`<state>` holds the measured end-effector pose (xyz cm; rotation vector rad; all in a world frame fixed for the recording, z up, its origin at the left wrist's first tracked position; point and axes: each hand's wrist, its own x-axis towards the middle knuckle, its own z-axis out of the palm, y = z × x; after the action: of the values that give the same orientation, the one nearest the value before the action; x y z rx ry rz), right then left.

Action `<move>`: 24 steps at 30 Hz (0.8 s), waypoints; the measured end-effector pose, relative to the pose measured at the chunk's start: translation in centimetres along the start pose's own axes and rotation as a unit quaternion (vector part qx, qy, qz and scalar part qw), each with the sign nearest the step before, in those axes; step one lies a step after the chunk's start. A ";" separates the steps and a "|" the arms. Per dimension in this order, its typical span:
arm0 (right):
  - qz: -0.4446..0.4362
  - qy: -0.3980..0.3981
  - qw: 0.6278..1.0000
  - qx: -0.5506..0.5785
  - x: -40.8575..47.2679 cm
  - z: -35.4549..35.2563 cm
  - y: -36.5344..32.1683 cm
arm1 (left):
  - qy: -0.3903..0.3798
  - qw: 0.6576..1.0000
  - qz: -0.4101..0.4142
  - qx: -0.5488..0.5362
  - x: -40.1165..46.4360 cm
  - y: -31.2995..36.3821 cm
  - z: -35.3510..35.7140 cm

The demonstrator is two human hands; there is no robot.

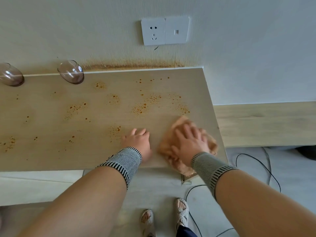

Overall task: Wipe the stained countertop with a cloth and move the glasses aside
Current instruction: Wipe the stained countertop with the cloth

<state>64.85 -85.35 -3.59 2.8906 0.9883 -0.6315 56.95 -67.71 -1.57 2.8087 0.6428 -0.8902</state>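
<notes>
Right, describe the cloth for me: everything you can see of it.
The cloth is orange-tan, soft and fuzzy-looking, crumpled rather than folded flat. It lies at the countertop's near right corner, its lower edge hanging over the front edge. The right hand presses on it with spread fingers; the left hand rests beside it, apart.

I see a pale wood-grain counter (51,151) speckled with clusters of orange-brown stains (140,108) across most of its top, thickest toward the back right. A crumpled tan cloth (171,147) lies flat at the front right corner, its near edge hanging just over the front edge; it looks blurred. Two clear glasses stand along the back edge at the left: one glass (71,72) nearer the middle, the other glass (11,75) at the far left, well apart from the cloth.
</notes>
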 end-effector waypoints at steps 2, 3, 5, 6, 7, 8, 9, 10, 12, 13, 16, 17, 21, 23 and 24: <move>0.120 -0.015 0.993 -0.013 0.3 -0.1 3.0 | -0.006 1.000 -0.006 -0.002 0.0 0.0 0.0; 0.157 -0.025 0.987 -0.007 0.4 -0.2 3.6 | -0.010 1.000 -0.009 -0.002 0.0 0.1 0.0; 0.170 -0.017 0.985 0.029 0.8 -0.1 2.8 | -0.012 1.000 -0.011 0.000 0.1 0.2 0.0; 0.141 -0.011 0.989 0.042 1.1 0.0 1.7 | -0.012 1.000 -0.013 0.000 0.2 0.3 0.0; 0.089 -0.006 0.995 0.042 1.3 0.1 0.3 | -0.013 1.000 -0.013 0.000 0.3 0.3 0.0; 0.024 -0.005 0.999 0.032 1.4 0.3 -1.1 | -0.013 1.000 -0.012 0.001 0.4 0.3 -0.1; -0.042 -0.013 0.999 0.020 1.4 0.3 -2.3 | -0.013 1.000 -0.013 0.001 0.4 0.3 -0.2; -0.096 -0.028 0.995 0.006 1.3 0.3 -3.2 | -0.013 1.000 -0.014 -0.001 0.5 0.4 -0.3; -0.152 -0.048 0.987 -0.024 1.6 0.0 -2.9 | -0.012 1.000 -0.019 -0.002 0.5 0.4 -0.5; -0.150 -0.042 0.987 -0.027 1.8 -0.2 -1.9 | -0.014 1.000 -0.019 0.003 0.5 0.5 -0.6; 0.010 0.002 0.999 0.032 2.0 -0.3 2.8 | -0.027 0.999 -0.018 0.013 0.6 0.4 -0.7; 0.082 0.004 0.995 0.052 2.0 -0.4 3.9 | -0.031 0.999 -0.021 0.014 0.6 0.5 -0.7; 0.145 0.005 0.986 0.086 2.1 -0.3 2.1 | -0.026 0.999 -0.024 0.020 0.9 0.7 -0.6; 0.016 -0.002 0.997 0.078 1.6 -0.1 -0.8 | -0.022 0.999 -0.027 0.015 0.9 0.8 -0.5; -0.061 -0.013 0.996 0.063 1.1 0.0 -2.1 | -0.023 0.999 -0.027 0.011 0.9 0.8 -0.6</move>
<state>64.41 -83.04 -3.84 2.9382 1.1703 -0.7631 58.24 -68.01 -1.59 2.7936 0.7101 -0.9726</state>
